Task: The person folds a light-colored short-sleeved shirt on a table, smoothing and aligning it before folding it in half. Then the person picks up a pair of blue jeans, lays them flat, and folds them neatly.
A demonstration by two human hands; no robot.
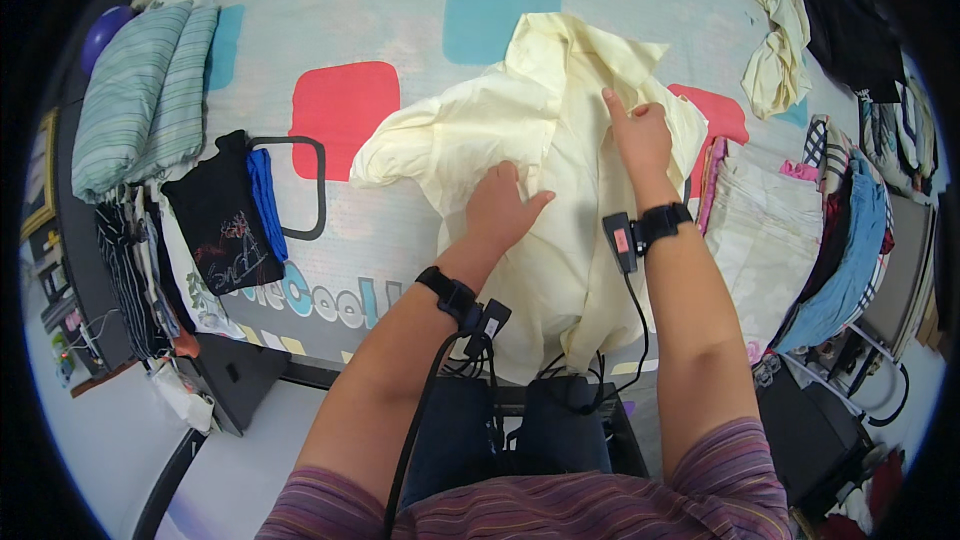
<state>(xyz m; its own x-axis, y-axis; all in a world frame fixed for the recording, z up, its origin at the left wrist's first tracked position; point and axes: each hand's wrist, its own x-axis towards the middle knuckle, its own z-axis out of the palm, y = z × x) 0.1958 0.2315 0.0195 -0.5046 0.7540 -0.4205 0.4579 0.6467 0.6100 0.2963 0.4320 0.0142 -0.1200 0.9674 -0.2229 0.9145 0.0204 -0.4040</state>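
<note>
A cream long-sleeved shirt (560,240) lies spread and wrinkled in front of me, its collar end away from me and its lower part hanging toward my lap. Near its middle left, my left hand (500,208) rests on the cloth, thumb stretched out to the right and apart from the fingers. Farther up on the right side, my right hand (642,140) touches the shirt with the thumb pointing away from me and the other fingers bent; their tips are partly hidden. One sleeve (400,145) reaches out to the left.
Beneath everything is a patterned bed sheet (270,0). Folded dark clothes (225,225) and a striped quilt (135,100) lie left. White trousers (765,230), jeans (845,250) and a cream garment (780,50) lie right. Black cables (410,430) run from both wrists.
</note>
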